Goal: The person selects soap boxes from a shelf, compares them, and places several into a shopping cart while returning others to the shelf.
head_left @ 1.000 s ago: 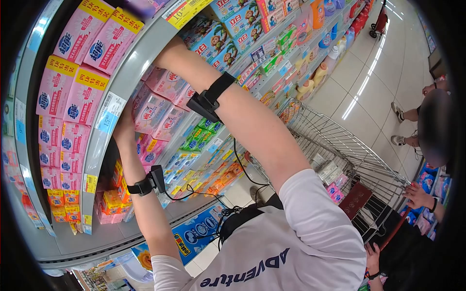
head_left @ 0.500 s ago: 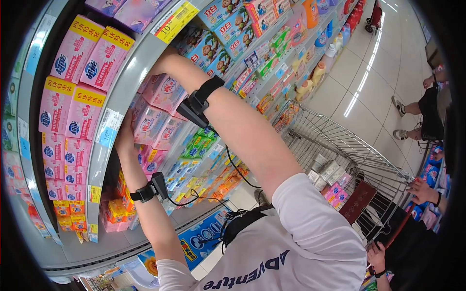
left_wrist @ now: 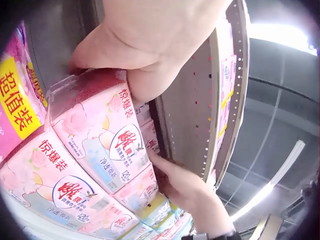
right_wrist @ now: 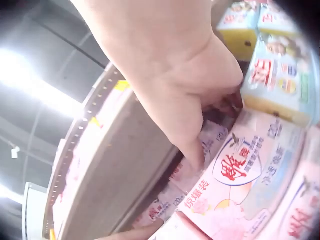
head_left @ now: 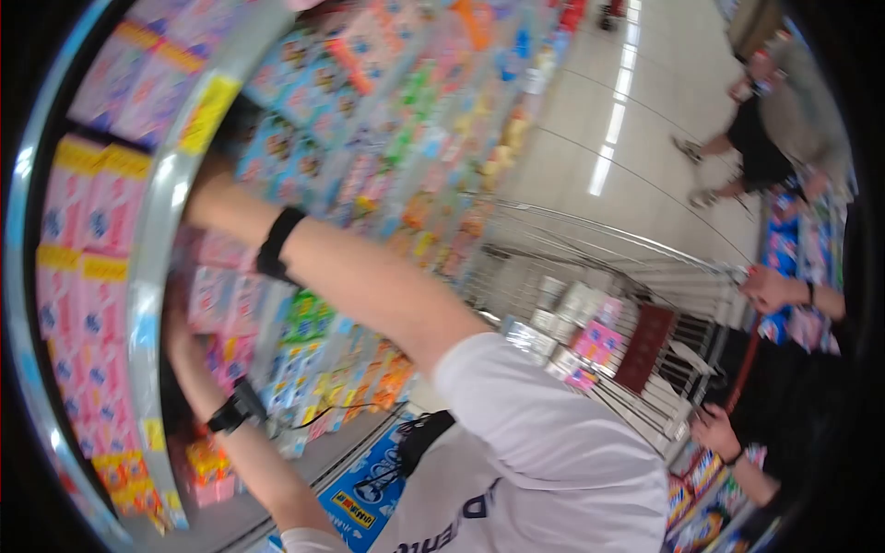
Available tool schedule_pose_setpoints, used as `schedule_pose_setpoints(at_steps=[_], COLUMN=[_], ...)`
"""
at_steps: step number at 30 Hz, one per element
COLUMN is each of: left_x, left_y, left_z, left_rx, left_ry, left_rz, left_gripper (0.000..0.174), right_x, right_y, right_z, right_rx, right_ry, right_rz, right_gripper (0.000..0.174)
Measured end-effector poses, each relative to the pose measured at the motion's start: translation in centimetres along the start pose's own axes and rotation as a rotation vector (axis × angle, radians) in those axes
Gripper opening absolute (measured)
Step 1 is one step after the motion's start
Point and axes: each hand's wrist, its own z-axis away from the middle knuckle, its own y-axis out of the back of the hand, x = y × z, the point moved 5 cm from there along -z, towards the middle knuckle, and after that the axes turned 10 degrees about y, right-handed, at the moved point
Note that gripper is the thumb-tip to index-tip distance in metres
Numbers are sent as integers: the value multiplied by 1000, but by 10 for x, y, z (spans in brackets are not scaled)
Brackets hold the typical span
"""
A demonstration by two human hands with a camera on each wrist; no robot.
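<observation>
Both hands reach under a shelf board into a row of pink soap packs. In the left wrist view my left hand (left_wrist: 145,45) lies over one end of the upper soap pack (left_wrist: 100,132), thumb on its rear side; its fingers are hidden beyond the pack's edge. In the right wrist view my right hand (right_wrist: 170,85) straddles a pack corner. Its fingers curl into the gap between a pink soap pack (right_wrist: 245,170) and a blue soap box (right_wrist: 280,75), and the thumb points down at packs behind. I cannot tell how firmly the left hand holds.
A curved shelf edge (head_left: 152,249) with price tags runs close above both hands. A clear plastic divider (left_wrist: 57,92) stands beside the left hand. Behind the right arm is a wire shopping cart (head_left: 553,230) carrying several packs. Another person's hand (head_left: 774,288) is at the cart's far side.
The head view has swung, so shelf, arms and cart appear farther left and the picture is blurred. Both hands stay inside the same shelf bay among the pink packs.
</observation>
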Motion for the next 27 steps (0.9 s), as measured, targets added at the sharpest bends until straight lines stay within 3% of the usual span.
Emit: schedule_pose_setpoints(at_steps=[1,3,4,5,6,7,8,9,11,12,13,15,16,18,19,21,22,24,25,27], left_x=[-13,-15,-2,8,6,5,-10,-15,-55,-77,-93,-111,-121,-134,-143,-155,-159,-173,-175,-179], left_y=[14,23,9,-2,-13,-27,-32,-45,-32,-31,-41,-84,-101,-129,-145,-168,-180,-194,-197,-201], left_z=[-10,3,48,79,106,140,155,176,183,183,180,188,188,189,190,197,201,202,202,201], left_rx=[-98,-65,221,313,321,538,482,464,367,162,-42,-184,-266,-340,-399,-419,-496,-588,-590,-538], left_ry=[-30,-15,-137,-279,-324,-437,-564,-662,-674,-614,-552,-326,-291,-238,-201,-154,-177,-162,-158,-43], left_rz=[101,94,-120,-411,-443,-500,-405,-472,-409,-470,-524,-541,-545,-597,-634,-638,-722,-829,-839,-828], left_gripper=[60,62,64,68,69,64,55,47,39,35,32,25,21,19,17,16,17,19,19,19], right_x=[0,-24,-35,-47,-50,-49,-43,-31,26,62,86,137,156,195,206,211,213,218,220,224], right_y=[4,63,90,115,137,159,180,206,247,274,305,358,380,404,409,401,393,375,364,351], right_z=[14,75,113,149,187,228,267,309,396,453,503,637,699,821,845,898,909,929,945,977], right_rx=[165,20,178,337,325,316,309,298,210,187,164,207,91,-231,-238,-314,-317,-526,-530,-338], right_ry=[19,-47,26,101,173,250,252,233,-143,-425,-658,-945,-1154,-1605,-1605,-1945,-1949,-1937,-1942,-2027], right_rz=[92,84,100,108,29,-55,-30,199,288,199,387,630,740,577,576,404,396,462,451,569], right_gripper=[44,44,39,35,31,28,26,26,26,29,32,33,33,42,42,52,52,72,72,99])
